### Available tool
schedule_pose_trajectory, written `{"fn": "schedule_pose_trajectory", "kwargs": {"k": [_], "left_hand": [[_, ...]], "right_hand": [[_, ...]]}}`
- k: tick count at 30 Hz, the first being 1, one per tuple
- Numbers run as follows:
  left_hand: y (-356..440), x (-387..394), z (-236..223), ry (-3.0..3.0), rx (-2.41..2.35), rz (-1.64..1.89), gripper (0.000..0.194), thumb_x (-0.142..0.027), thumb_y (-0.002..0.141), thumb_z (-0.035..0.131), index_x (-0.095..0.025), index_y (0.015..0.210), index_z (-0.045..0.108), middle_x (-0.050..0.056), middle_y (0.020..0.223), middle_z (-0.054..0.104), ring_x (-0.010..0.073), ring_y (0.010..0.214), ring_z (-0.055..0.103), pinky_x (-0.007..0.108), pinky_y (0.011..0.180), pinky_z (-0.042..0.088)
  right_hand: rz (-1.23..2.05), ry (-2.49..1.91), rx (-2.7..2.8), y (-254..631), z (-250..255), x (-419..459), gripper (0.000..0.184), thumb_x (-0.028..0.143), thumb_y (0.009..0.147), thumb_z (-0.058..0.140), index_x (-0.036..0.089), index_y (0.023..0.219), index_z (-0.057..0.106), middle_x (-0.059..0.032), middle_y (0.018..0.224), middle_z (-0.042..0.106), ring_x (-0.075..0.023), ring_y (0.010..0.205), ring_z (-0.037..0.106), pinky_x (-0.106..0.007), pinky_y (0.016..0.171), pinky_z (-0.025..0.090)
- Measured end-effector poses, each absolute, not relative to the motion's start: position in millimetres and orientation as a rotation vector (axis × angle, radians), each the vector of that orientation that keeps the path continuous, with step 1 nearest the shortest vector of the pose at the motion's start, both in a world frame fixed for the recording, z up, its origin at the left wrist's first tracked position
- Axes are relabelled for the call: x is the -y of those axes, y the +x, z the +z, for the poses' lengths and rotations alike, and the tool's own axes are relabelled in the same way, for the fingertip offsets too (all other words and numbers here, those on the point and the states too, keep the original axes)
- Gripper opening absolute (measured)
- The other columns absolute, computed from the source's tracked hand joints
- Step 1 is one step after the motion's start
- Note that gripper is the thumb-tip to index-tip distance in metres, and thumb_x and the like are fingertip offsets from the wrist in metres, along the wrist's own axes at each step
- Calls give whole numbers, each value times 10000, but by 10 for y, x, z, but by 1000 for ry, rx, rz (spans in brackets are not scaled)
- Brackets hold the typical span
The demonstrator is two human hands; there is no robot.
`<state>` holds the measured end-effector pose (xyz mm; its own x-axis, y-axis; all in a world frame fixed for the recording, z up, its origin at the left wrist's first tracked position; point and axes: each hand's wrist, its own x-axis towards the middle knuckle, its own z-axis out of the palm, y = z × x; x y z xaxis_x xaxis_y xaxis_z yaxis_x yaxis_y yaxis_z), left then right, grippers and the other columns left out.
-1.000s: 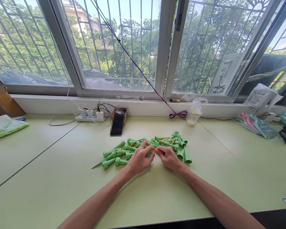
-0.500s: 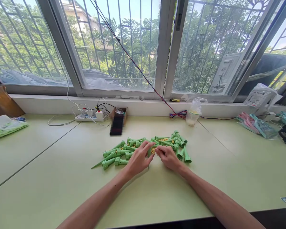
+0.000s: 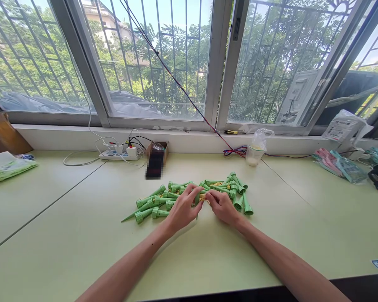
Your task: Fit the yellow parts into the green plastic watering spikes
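My left hand (image 3: 182,211) is closed around a green plant watering spike (image 3: 197,200), whose narrow end points down toward me. Close beside it, my right hand (image 3: 222,207) pinches at a small yellow piece (image 3: 203,196) at the spike's side; the fingertips partly hide it. A pile of similar green watering spikes (image 3: 159,201) with ribbed caps lies behind and left of my hands. More green spikes (image 3: 246,204) lie to the right, some showing open funnel ends. Small yellow pieces (image 3: 219,184) are scattered among them.
Along the sill stand a power strip (image 3: 118,155) with cables, a small cardboard box (image 3: 166,150) and a plastic cup (image 3: 253,156) with a bag on top. Bagged pink and teal items (image 3: 340,165) lie at right. A green-white packet (image 3: 11,167) is at left.
The spike in my left hand has shifted slightly, its lower tip a little higher. Both hands stay nearly in place, and the pile looks the same.
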<state>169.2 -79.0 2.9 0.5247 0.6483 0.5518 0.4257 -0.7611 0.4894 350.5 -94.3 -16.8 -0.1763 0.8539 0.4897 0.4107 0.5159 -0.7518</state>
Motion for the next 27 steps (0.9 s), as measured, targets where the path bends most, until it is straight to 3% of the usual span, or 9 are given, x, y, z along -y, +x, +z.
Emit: {"fn": "schedule_pose_trajectory", "kwargs": {"k": [3,17,23,27], "left_hand": [[1693,795,37,2478,-899,1065,293,-194,900,525,-245,1189,503,39,1081,513,86,643,524,230,619,483],[1694,802,5,2550,-897,1022,220,-189,915,503,-235,1127,539,42,1106,505,57,555,438,254,634,458],[1704,803,27,2509,-881,1059,219,-206,918,500,-235,1130,544,46,1090,524,66,573,459,253,632,483],[1717,790,59,2297,-878,1146,233,-282,902,548,-240,1132,558,40,1034,526,100,684,542,221,582,517]], "right_hand": [[605,-1042,1792,3502,-173,950,276,348,969,451,192,752,519,43,594,420,-112,520,327,-254,501,260],[548,-1080,1844,3505,-163,952,387,354,986,396,198,633,360,42,564,386,-112,525,326,-262,517,251],[617,-1059,1777,3485,-151,963,433,435,983,401,203,618,389,32,548,409,-118,509,352,-266,504,277],[772,-1068,1637,3461,-127,988,456,531,988,326,211,706,489,50,465,390,-118,411,341,-264,442,299]]}}
